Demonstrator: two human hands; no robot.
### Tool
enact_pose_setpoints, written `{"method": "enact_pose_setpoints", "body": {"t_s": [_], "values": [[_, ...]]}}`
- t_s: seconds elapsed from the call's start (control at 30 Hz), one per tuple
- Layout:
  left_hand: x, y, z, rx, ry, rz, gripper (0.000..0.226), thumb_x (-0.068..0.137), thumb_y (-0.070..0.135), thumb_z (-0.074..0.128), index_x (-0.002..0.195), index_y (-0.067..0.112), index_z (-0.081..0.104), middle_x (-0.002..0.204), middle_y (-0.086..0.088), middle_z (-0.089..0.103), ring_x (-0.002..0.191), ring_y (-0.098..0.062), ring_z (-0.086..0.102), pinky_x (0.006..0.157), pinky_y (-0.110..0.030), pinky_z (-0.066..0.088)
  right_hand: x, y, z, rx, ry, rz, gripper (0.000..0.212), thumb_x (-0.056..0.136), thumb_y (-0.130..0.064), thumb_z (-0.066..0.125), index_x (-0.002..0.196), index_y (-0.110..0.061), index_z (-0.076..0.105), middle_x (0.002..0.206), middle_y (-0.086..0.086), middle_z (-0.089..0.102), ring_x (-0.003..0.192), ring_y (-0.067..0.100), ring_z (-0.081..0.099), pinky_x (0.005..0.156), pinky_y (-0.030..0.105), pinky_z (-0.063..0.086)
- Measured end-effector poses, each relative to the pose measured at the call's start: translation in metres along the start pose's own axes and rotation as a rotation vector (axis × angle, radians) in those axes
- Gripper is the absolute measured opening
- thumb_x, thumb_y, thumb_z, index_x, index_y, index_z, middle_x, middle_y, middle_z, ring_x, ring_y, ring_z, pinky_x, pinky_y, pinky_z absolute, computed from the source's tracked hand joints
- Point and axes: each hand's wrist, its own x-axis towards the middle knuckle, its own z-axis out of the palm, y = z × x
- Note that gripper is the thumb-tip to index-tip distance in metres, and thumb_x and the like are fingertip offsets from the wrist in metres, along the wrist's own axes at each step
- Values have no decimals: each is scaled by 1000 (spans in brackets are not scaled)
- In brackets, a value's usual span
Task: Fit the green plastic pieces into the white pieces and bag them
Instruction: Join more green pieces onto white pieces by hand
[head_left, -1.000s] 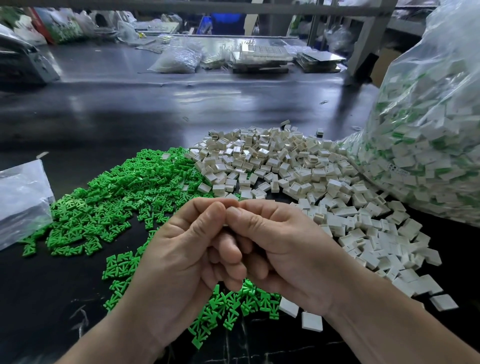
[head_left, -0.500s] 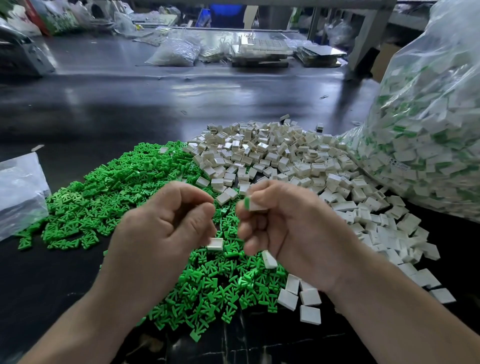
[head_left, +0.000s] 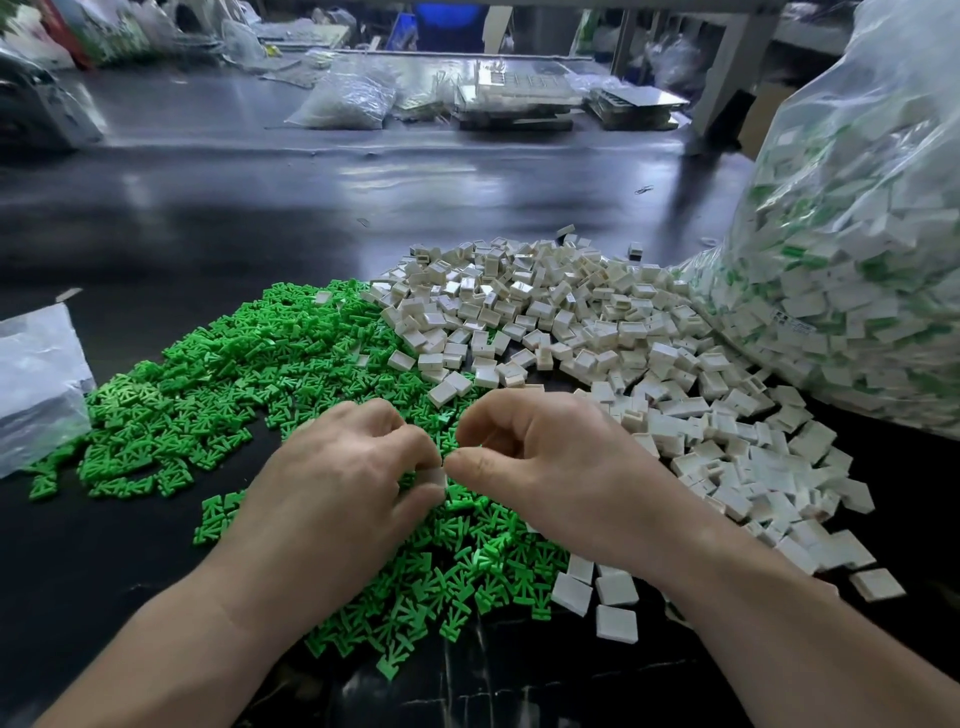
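Observation:
A heap of green plastic pieces (head_left: 234, 384) spreads over the black table on the left and runs under my hands. A heap of white square pieces (head_left: 571, 322) lies to the right of it. My left hand (head_left: 332, 488) and my right hand (head_left: 566, 467) hover low over the green heap, fingers curled and fingertips meeting. Between them a small white piece (head_left: 438, 477) is pinched in my left fingers, with my right thumb against it. Whatever is inside my right palm is hidden. A large clear bag (head_left: 852, 270) of assembled white-and-green pieces stands at the right.
A smaller clear plastic bag (head_left: 36, 379) lies at the left table edge. A few loose white pieces (head_left: 615, 621) lie near my right wrist. Bags, trays and clutter (head_left: 514, 98) sit at the far side of the dark table (head_left: 260, 208).
My hands were pressed together, then parted with a white piece in each. Now they have dropped onto the green heap and meet again at one white piece.

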Motion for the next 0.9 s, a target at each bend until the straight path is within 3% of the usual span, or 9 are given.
{"method": "enact_pose_setpoints", "body": {"t_s": [0.1, 0.17, 0.3, 0.43, 0.53, 0.63, 0.73, 0.8, 0.9], "values": [[-1, 0, -1, -168, 107, -18, 34, 85, 57, 48, 98, 34, 69, 87, 20, 60, 84, -4, 55, 68, -21, 42, 1, -1, 1, 19, 1, 25, 19, 93, -52, 64, 95, -33, 67, 71, -24, 59, 64, -7, 55, 54, 12, 41], [-1, -1, -1, -261, 195, -33, 26, 88, 51, 58, 104, 34, 70, 89, 21, 62, 86, -1, 57, 69, -16, 44, 1, -1, 3, 83, 10, 42, 23, 93, -56, 61, 95, -33, 66, 71, -27, 59, 63, -8, 55, 52, 11, 40], [-1, 3, -1, -348, 259, 34, 20, 87, 37, 65, 105, 30, 72, 87, 19, 64, 83, 1, 61, 69, -6, 42, 2, 0, 6, 313, 5, 93, 15, 96, -47, 63, 95, -32, 68, 78, -15, 67, 56, -4, 56, 50, 16, 41], [-4, 8, -6, -695, 210, -32, 17, 83, 32, 73, 100, 34, 72, 90, 15, 73, 86, -5, 69, 72, -9, 49, 2, -3, 2, 760, -109, 155, 18, 99, -21, 64, 84, -22, 74, 69, -2, 63, 47, 9, 49, 37, 20, 36], [-4, 7, -12, -1070, 105, -80, 19, 77, 21, 74, 94, 28, 75, 87, 0, 76, 81, -11, 72, 70, -18, 55, 1, -4, -3, 924, -235, 173, 15, 94, -21, 65, 83, -18, 73, 68, 1, 59, 44, 8, 46, 36, 16, 33], [-2, 4, -14, -1241, 66, -92, 15, 74, 21, 81, 88, 17, 75, 78, -6, 71, 71, -14, 65, 64, -19, 54, 0, -5, -7, 999, -368, 184, 13, 91, -24, 64, 82, -16, 70, 67, 2, 58, 42, 6, 44, 35, 14, 31], [-3, -1, -15, -1297, 29, -52, 29, 69, 35, 82, 88, 14, 75, 76, -8, 67, 69, -18, 60, 62, -24, 53, -2, -5, -9, 1062, -439, 198, 13, 88, -25, 64, 79, -16, 69, 66, 2, 57, 41, 6, 43, 34, 14, 31], [-3, 0, -15, -1300, 30, -72, 25, 72, 33, 81, 88, 14, 74, 74, -8, 67, 68, -18, 62, 62, -23, 53, -2, -5, -9, 1073, -446, 189, 14, 90, -25, 64, 79, -17, 69, 67, 2, 59, 41, 6, 45, 35, 14, 32], [-3, 0, -13, -1039, 147, -212, 14, 77, 35, 78, 87, 27, 73, 74, -1, 72, 64, -7, 66, 59, -14, 51, 1, -4, -9, 1091, -356, 168, 15, 94, -21, 62, 81, -15, 67, 77, 9, 68, 44, 8, 52, 36, 16, 38]]}}
